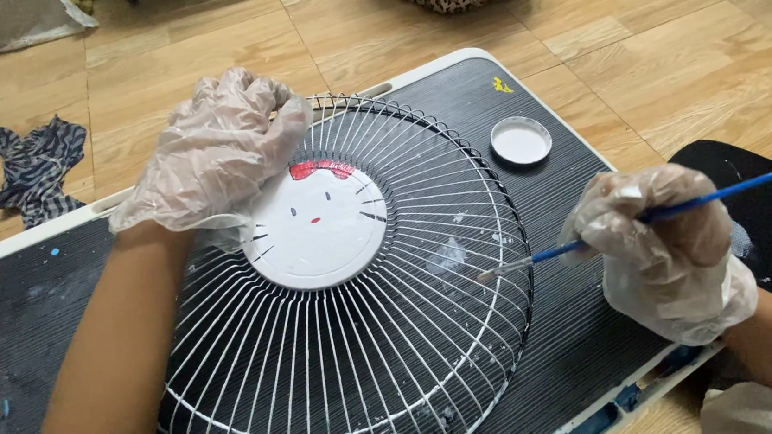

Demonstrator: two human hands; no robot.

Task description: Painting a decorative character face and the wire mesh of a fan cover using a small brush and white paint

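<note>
A white wire fan guard (350,341) was observed lying flat on a dark striped lap table (546,343), which stood on a wood-pattern floor (669,43). The left hand (213,153), in a clear plastic glove, was pressed on the upper left rim of the guard, its fingers curled over the wires and overlapping the edge of the white centre disc (317,223), on which a cartoon cat face with a red bow was painted. A thin blue-handled paintbrush (683,208) was held in the gloved right hand (663,239), fingers closed narrowly round the handle; its tip was noted at the wires on the guard's right side. A small white lid (521,140) lay just beyond the guard on the table. A striped cloth (33,169) was seen on the floor at left.
</note>
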